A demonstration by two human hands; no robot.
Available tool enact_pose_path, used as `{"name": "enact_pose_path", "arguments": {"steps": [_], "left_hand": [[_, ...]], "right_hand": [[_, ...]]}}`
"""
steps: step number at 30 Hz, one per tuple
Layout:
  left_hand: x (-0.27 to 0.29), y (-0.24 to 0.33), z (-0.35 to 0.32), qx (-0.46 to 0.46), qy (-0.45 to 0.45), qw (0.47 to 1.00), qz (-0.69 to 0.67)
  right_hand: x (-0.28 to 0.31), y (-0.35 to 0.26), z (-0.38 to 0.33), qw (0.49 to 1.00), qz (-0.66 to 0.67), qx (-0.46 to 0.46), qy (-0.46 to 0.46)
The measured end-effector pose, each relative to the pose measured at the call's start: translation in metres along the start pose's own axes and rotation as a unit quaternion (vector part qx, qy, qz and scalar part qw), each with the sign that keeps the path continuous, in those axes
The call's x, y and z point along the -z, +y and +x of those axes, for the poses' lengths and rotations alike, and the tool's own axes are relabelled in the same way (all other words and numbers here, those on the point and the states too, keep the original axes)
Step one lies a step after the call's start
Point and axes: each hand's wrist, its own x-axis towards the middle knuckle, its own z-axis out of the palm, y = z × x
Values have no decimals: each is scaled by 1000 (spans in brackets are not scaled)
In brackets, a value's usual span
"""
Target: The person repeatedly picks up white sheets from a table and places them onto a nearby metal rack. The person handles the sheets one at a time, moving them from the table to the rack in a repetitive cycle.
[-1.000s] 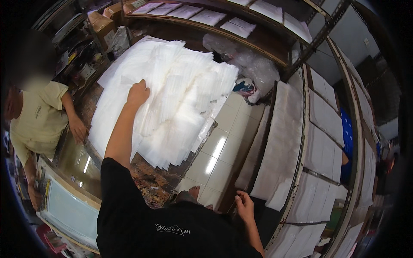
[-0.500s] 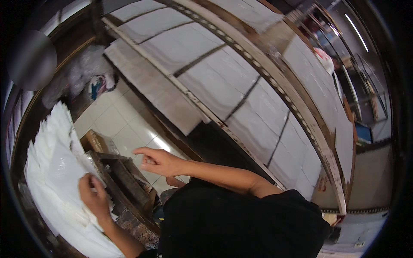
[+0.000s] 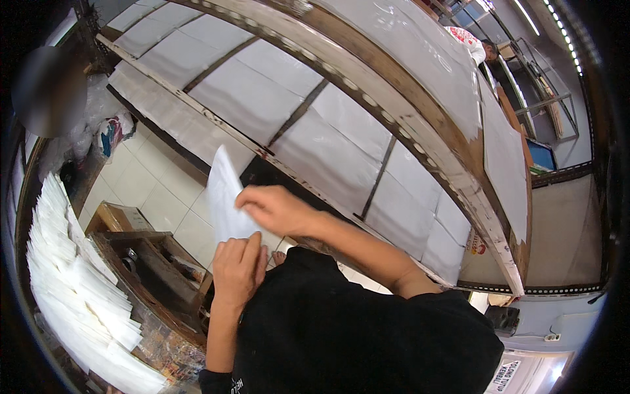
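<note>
- Head view: both hands meet in front of the chest on one white sheet (image 3: 226,197), held up over the tiled floor (image 3: 147,190).
- Left hand (image 3: 239,269) comes up from below, fingers closed on the sheet's lower edge.
- Right hand (image 3: 275,209) reaches across from the right, fingers curled over the sheet's right side near the middle, pinching it.
- Sheet stands roughly upright, slightly tilted, top corner pointing up toward the rack; thin, looks like a plastic bag or paper, cannot tell which.
- Black shirt (image 3: 354,328) fills the lower middle; right forearm bare.
- Left edge: a fanned pile of white sheets (image 3: 72,276) lies on a bench, well apart from the hands.
- Beside the pile, a dark wooden crate (image 3: 147,269) and a brown cardboard box (image 3: 121,217) sit on the floor.
- Above and right: a wooden rack (image 3: 420,131) with long shelves, each carrying flat white sheets side by side.
- Upper left: another person, blurred, next to a clear plastic bundle (image 3: 98,125).
- Far top right: a second person in a red-patterned top (image 3: 467,38), small, detail unclear.
</note>
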Motion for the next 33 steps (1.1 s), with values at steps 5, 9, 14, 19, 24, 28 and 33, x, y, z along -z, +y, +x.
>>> {"name": "enact_pose_path", "arguments": {"steps": [5,9,14,19,24,28,33], "left_hand": [[-42,22,-13,24,24,997,-73],[-89,11,-42,142,-1,986,-83],[-160,-19,-106,265,-129,952,-88],[-218,-39,-195,338,-217,909,-115],[-238,-40,-267,396,-227,882,-117],[-236,-40,-294,429,-265,858,-100],[-228,-41,-304,471,-281,832,-83]], "right_hand": [[124,44,-94,972,-44,-153,173],[234,130,-238,896,-167,-238,335],[285,119,-327,889,-22,-291,354],[322,238,-420,804,-21,-409,431],[319,257,-429,735,-98,-488,460],[319,253,-432,734,-112,-465,482],[317,246,-427,746,-133,-463,461]]}}
